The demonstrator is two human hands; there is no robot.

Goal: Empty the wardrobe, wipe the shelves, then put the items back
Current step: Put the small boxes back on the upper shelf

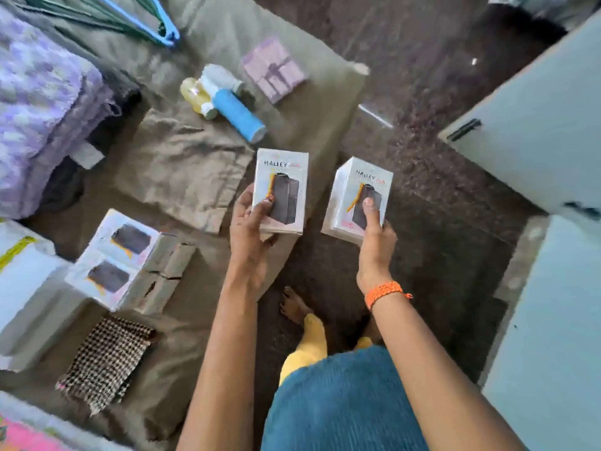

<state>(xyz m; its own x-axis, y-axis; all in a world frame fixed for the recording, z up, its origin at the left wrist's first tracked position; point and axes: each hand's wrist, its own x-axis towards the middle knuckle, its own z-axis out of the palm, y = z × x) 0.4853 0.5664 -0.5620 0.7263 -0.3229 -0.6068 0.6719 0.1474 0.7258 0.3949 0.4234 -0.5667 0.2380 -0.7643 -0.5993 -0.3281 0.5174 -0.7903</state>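
I see 2 white boxes lifted above the bed edge — left hand [250,219] grips left box [281,190], right hand [377,232] grips right box [357,198]; likely restocking — next, carry both to the wardrobe [533,131]

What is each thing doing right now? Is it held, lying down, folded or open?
Left hand: grips the left white printed carton, upright.
Right hand: grips the right white printed carton, upright, thumb on its front.
Blue cylindrical bottle: lying on the brown bedsheet.
Yellow bottle: lying down.
Black-and-white checked cloth: folded flat.
Pale blue wardrobe door: open.
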